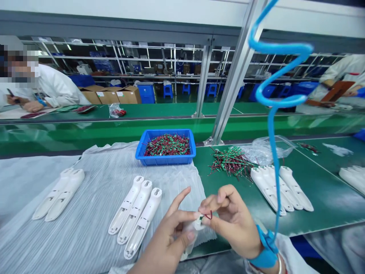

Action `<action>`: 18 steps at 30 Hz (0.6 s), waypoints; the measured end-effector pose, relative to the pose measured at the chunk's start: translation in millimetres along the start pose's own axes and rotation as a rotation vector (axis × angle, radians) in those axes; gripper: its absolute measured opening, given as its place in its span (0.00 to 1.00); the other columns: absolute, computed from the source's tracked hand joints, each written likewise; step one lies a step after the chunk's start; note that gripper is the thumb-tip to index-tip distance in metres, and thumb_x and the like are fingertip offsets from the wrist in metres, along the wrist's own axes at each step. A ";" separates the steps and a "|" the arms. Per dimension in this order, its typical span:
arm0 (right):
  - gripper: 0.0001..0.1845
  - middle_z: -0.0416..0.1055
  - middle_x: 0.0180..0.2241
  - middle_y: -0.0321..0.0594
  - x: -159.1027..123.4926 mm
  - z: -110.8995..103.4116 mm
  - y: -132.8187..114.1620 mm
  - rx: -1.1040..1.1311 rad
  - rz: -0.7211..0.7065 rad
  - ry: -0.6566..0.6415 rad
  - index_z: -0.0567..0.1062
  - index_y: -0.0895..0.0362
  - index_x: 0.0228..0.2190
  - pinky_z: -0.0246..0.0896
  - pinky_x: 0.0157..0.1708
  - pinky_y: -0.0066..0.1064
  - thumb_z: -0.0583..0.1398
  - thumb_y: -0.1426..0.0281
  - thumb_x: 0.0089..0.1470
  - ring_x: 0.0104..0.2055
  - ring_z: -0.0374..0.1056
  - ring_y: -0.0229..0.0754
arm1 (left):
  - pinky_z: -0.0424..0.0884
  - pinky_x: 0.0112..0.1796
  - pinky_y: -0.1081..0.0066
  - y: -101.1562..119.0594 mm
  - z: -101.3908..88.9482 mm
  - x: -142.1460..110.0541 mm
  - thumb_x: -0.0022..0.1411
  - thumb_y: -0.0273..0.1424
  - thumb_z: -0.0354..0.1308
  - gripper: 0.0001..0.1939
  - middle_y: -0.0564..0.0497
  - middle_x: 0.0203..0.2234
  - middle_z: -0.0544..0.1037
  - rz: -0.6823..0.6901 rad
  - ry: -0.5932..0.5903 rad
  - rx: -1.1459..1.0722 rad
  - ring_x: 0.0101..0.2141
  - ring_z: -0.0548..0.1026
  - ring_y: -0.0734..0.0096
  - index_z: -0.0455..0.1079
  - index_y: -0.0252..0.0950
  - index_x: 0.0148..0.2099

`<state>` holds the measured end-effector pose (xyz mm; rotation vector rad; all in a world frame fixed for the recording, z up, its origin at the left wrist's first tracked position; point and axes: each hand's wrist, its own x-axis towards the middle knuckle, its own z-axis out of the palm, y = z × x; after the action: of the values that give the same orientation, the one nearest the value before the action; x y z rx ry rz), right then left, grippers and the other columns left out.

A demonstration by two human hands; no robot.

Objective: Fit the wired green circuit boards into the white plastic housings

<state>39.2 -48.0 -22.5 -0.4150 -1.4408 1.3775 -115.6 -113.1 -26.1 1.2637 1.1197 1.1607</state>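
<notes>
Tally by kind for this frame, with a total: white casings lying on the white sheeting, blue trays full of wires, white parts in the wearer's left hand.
White casings on the sheeting: 5
Blue tray full of wires: 1
White part in the left hand: 1
Total: 7

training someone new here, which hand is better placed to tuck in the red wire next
Probably the right hand: it is right at the red wire, while the left hand is taken up holding the white case.

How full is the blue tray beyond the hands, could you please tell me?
The blue tray is well filled: a heap of red and green wired pieces covers its floor. Exact depth: cannot tell.
</notes>
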 end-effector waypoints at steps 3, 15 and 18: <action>0.23 0.72 0.24 0.30 0.4 -4.6 -0.5 0.095 0.192 0.075 0.56 0.53 0.28 0.69 0.34 0.28 0.67 0.77 0.42 0.33 0.72 0.36 | 0.72 0.36 0.64 -5.9 5.3 6.7 0.58 0.37 0.54 0.19 0.46 0.64 0.50 -0.115 -0.055 -0.076 0.35 0.76 0.67 0.59 0.50 0.53; 0.18 0.74 0.26 0.44 37.4 -262.6 -134.6 -0.660 0.526 0.591 0.56 0.56 0.20 0.60 0.26 0.30 0.61 0.67 0.47 0.26 0.71 0.35 | 0.42 0.50 0.29 -67.3 -73.5 26.5 0.62 0.33 0.42 0.25 0.25 0.61 0.51 0.099 0.465 1.626 0.61 0.31 0.34 0.61 0.20 0.56; 0.16 0.71 0.24 0.40 37.8 -306.2 -125.8 -0.906 0.535 0.755 0.59 0.59 0.20 0.60 0.24 0.27 0.55 0.68 0.56 0.22 0.67 0.31 | 0.41 0.52 0.31 -66.3 -69.6 28.9 0.62 0.31 0.40 0.23 0.26 0.61 0.51 0.147 0.431 1.550 0.62 0.34 0.36 0.64 0.22 0.53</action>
<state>329.1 104.5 38.4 -1.7913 -1.2454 0.6909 -181.4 -76.2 -92.3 2.2683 2.4805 0.5025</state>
